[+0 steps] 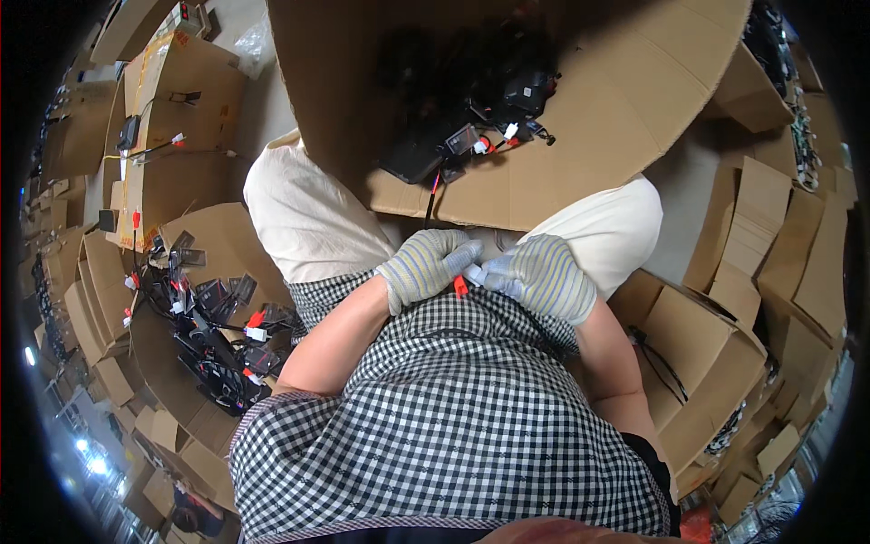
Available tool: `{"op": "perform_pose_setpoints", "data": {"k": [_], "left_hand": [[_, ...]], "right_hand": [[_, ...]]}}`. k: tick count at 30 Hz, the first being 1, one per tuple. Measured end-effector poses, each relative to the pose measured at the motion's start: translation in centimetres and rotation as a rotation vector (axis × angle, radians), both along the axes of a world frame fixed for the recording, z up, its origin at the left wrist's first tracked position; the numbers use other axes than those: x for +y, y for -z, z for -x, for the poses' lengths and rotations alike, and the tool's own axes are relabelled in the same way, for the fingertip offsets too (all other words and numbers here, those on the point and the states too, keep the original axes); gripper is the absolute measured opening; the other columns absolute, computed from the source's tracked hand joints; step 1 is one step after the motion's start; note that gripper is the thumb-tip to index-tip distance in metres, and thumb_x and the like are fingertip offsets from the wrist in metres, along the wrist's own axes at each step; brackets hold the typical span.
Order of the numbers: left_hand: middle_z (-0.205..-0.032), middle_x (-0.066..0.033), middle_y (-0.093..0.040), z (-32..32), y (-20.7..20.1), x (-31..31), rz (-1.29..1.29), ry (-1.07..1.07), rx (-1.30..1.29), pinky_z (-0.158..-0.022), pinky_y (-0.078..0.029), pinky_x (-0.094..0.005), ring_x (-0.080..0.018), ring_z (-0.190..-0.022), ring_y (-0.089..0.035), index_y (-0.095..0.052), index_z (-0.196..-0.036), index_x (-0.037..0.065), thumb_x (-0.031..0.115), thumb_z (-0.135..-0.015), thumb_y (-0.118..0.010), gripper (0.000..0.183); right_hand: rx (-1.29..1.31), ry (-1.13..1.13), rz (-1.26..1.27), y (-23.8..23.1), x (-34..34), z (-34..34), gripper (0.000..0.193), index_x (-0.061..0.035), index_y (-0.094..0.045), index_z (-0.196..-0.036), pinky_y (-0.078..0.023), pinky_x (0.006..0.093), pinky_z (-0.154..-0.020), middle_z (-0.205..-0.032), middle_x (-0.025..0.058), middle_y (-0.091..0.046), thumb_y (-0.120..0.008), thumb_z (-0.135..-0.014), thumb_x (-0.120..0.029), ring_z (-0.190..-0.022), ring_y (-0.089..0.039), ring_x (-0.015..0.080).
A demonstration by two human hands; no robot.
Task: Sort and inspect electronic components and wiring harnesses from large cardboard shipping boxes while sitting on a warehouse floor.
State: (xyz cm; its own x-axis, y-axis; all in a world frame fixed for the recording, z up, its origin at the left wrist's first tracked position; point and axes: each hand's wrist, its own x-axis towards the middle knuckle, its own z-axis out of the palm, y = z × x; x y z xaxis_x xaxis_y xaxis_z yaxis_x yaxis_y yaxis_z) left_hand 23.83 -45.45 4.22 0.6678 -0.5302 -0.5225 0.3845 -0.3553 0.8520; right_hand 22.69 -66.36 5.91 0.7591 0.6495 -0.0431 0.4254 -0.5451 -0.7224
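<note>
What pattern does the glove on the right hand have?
Pale grey with blue and yellowish stripes; this glove shows best in the head view.

This looks like a workshop or warehouse floor where electrical parts are handled in bulk. A large open brown cardboard carton (607,163) at the upper middle of the frame holds a heap of black plastic electrical units (412,161) with red and white plugs; a smaller open brown cardboard box (231,238) at the left holds more cabled parts. Brown cardboard boxes (757,227) crowd the right edge above a smooth grey floor (681,227), and bright white lamps (97,465) shine at the lower left.
</note>
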Motion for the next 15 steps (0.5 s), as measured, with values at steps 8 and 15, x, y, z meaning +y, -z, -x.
{"op": "perform_pose_setpoints", "data": {"k": [8,15], "left_hand": [[-0.077,-0.0033,-0.061,-1.5,0.6,0.1,-0.012,-0.022,0.006,-0.069,-0.045,-0.0296,-0.0101,-0.073,-0.050,-0.063,-0.088,-0.003,0.032,-0.097,-0.044,0.040],[-0.099,-0.0068,-0.059,-4.3,3.0,-0.2,-0.200,-0.486,-0.444,-0.081,-0.045,-0.0302,-0.0164,-0.089,-0.054,-0.053,-0.115,0.005,0.020,-0.089,-0.058,0.030]], "right_hand": [[-0.061,0.198,-0.061,2.3,1.1,0.1,0.027,-0.0188,-0.068,-0.083,-0.046,0.0384,-0.054,-0.069,0.0097,-0.062,-0.054,-0.086,-0.041,-0.060,-0.061,0.0262],[0.657,-0.282,-0.529,5.0,0.3,-0.5,0.029,-0.0090,-0.068,-0.082,-0.044,0.0305,-0.052,-0.068,0.0077,-0.064,-0.058,-0.087,-0.036,-0.056,-0.059,0.0182]]}}
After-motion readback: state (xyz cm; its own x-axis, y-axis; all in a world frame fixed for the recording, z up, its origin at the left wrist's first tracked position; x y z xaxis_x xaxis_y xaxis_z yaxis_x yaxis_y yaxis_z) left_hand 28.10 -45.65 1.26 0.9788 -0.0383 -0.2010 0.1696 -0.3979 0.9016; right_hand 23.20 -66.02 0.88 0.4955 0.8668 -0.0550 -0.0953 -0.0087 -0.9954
